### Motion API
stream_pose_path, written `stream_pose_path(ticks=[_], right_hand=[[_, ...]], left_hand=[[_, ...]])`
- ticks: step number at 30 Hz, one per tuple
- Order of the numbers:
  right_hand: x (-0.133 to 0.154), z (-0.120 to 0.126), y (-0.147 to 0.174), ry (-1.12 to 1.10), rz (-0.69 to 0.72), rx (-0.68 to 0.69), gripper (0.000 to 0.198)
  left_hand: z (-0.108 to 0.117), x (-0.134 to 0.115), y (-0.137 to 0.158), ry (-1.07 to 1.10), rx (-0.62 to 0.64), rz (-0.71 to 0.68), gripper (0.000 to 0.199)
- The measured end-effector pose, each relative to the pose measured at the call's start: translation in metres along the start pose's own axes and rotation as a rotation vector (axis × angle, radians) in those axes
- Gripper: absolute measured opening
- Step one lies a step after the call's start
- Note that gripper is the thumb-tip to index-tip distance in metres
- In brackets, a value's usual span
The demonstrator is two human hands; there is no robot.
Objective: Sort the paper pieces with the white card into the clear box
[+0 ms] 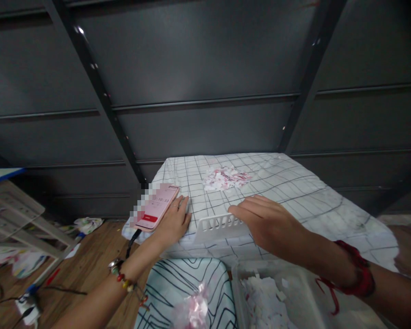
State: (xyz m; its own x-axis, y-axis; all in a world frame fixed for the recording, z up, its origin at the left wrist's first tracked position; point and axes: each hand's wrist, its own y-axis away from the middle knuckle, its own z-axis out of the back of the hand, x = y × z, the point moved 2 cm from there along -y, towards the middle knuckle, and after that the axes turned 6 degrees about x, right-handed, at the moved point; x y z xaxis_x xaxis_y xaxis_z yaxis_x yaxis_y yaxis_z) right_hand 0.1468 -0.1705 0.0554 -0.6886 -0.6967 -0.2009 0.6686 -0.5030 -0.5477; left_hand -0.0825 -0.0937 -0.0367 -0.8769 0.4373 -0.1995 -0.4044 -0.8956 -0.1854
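Observation:
My right hand (pixel 269 221) has its fingers closed on the right end of a white slotted plastic piece (pixel 212 232), which stands near the table's front edge. It has a row of slots along its top; its right end is hidden behind the hand. My left hand (pixel 173 223) lies flat with its fingers stretched out, beside a pink phone (pixel 159 205). A timer shows on the phone, and a black cable runs from its lower end. Farther back on the table sits a loose heap of white and pink paper scraps (pixel 226 177).
A white checked cloth covers the table (pixel 277 178), against a dark panelled wall (pixel 205 64). Below its front edge are a clear bin (pixel 238 292) with paper scraps and a patterned stool seat (pixel 157 283) bearing a shiny pink plastic bag (pixel 193 308). Cables and a power strip (pixel 28 307) lie left.

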Motion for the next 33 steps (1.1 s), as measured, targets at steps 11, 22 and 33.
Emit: stream_pose_path(ticks=[11, 22, 33], right_hand=[[-0.09, -0.03, -0.009, 0.192, -0.167, -0.041, 0.033], [-0.148, -0.072, -0.028, 0.258, -0.22, -0.064, 0.033], [-0.18, -0.069, -0.011, 0.296, -0.281, -0.084, 0.038]], left_hand=[[-0.006, -0.007, -0.044, -0.058, -0.033, 0.031, 0.044], [-0.022, 0.01, -0.134, -0.061, -0.094, 0.061, 0.037], [-0.032, 0.014, -0.129, -0.072, -0.12, 0.032, 0.034]])
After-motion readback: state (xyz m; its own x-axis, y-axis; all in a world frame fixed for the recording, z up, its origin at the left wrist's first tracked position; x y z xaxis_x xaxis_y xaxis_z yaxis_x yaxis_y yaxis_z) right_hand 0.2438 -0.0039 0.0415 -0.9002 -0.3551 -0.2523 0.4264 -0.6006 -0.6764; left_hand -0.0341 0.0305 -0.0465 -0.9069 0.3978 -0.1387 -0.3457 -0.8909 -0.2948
